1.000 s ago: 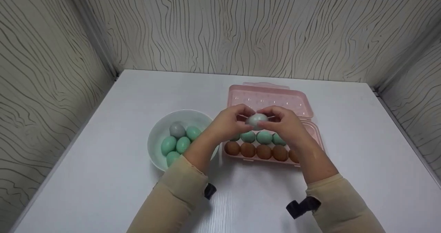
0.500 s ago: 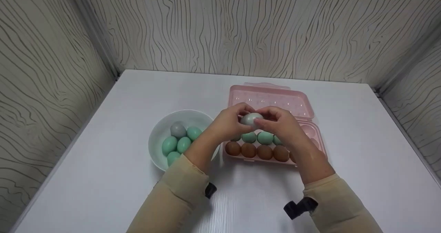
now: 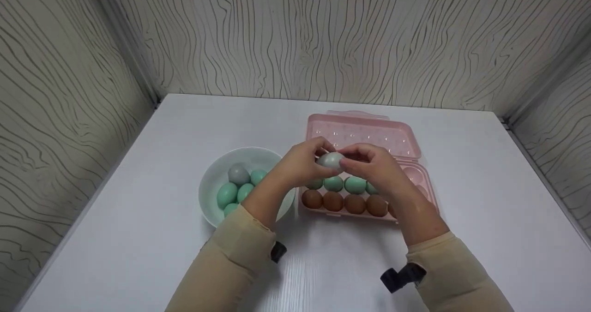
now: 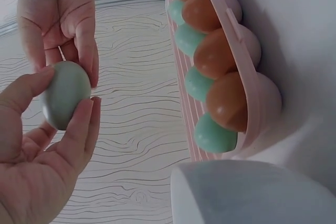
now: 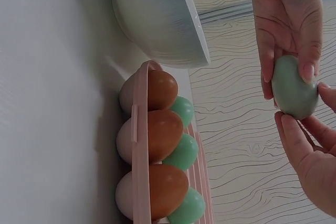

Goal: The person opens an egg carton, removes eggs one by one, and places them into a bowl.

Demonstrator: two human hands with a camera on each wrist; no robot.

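Note:
A pale green egg (image 3: 330, 161) is held up over the pink egg carton (image 3: 360, 214) between both hands. My left hand (image 3: 300, 164) grips one end, thumb on its near side, as the right wrist view shows. At the other end, the thumb and fingertips of my right hand (image 3: 376, 164) pinch it. Below the hands, the carton holds a front row of brown eggs (image 3: 354, 204) and a row of green eggs (image 3: 355, 185) behind. My right hand and forearm hide part of both rows.
Left of the carton stands a white bowl (image 3: 208, 173) with several green eggs (image 3: 226, 194) and one grey egg (image 3: 238, 174). The left forearm overlaps its right side. The carton's lid (image 3: 364, 134) lies back behind it. A patterned wall (image 3: 300, 39) bounds the white table (image 3: 115, 256).
The egg has moved a little to the left, the left hand with it. The right hand has shifted slightly left too, uncovering some of the carton's right end.

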